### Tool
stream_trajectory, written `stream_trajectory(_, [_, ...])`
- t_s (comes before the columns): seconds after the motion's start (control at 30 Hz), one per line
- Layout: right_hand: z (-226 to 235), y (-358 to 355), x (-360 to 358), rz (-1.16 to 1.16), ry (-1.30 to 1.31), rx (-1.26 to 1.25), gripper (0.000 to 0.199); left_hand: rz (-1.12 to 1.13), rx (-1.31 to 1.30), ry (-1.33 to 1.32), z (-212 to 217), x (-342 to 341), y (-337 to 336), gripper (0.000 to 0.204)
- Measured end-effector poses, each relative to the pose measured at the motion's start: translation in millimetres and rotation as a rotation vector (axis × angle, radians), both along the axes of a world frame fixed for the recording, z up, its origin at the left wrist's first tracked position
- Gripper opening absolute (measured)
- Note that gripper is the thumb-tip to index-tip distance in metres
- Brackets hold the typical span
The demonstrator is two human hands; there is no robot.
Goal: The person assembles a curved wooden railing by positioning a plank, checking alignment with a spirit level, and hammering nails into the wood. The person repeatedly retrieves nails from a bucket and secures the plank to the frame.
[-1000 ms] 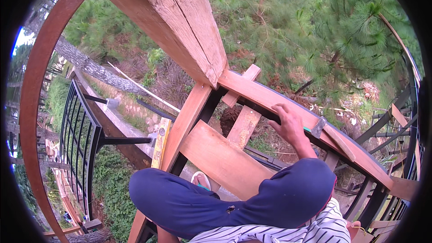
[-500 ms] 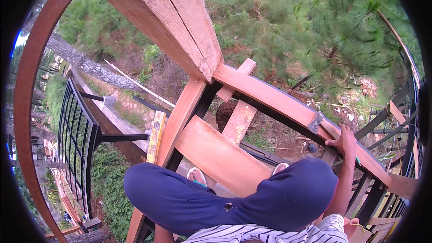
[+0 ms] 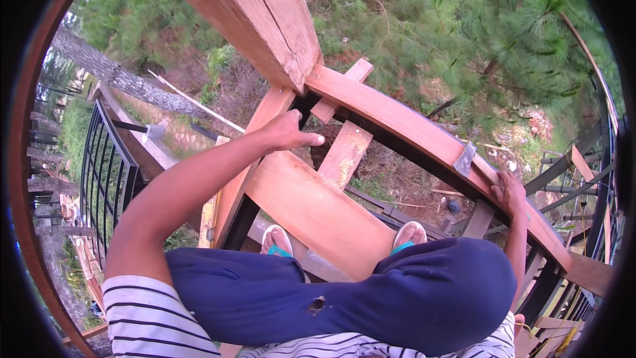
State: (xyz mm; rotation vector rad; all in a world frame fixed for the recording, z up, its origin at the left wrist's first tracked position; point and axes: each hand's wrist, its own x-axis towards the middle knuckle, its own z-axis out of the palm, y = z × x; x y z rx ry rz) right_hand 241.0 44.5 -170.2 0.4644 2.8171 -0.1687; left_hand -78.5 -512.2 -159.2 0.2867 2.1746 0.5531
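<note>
My left hand (image 3: 290, 132) reaches forward over the left wooden beam (image 3: 228, 195), by the foot of a thick post (image 3: 265, 20). Its thumb sticks out to the side and its fingertips are hidden; I see nothing held in it. On the right, my right hand (image 3: 510, 193) lies curled over the long front beam (image 3: 391, 113), around the handle end of a hatchet-like tool. The tool's grey wedge-shaped head (image 3: 465, 158) rests on that beam. A wide plank (image 3: 318, 212) lies between my sandalled feet, and a narrower board (image 3: 346, 152) runs beyond it.
A short wood piece (image 3: 343, 89) crosses under the front beam near the post. A yellow level-like bar (image 3: 208, 219) stands beside the left beam. Black metal grating (image 3: 106, 166) is at the left. Through the frame's gaps the ground shows far below, with pine branches (image 3: 490, 46) beyond.
My left arm has come up from the lower edge and its hand is now by the post. My knees have shifted, showing more of both feet. The right hand stays at the front beam.
</note>
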Motion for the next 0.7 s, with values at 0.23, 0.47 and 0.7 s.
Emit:
stream_trajectory(0.23, [-32, -2, -16, 0.030, -0.056, -0.122, 0.032, 0.764, 0.281, 0.531, -200, 5, 85, 0.127])
stream_trajectory(0.47, [-81, -75, -179, -0.041, -0.059, -0.761, 0.051, 0.651, 0.235, 0.623, -266, 11, 67, 0.084])
stream_trajectory(0.7, [-134, -149, -323, 0.238, -0.048, -0.722, 0.077, 0.665, 0.172, 0.533, -268, 11, 88, 0.072])
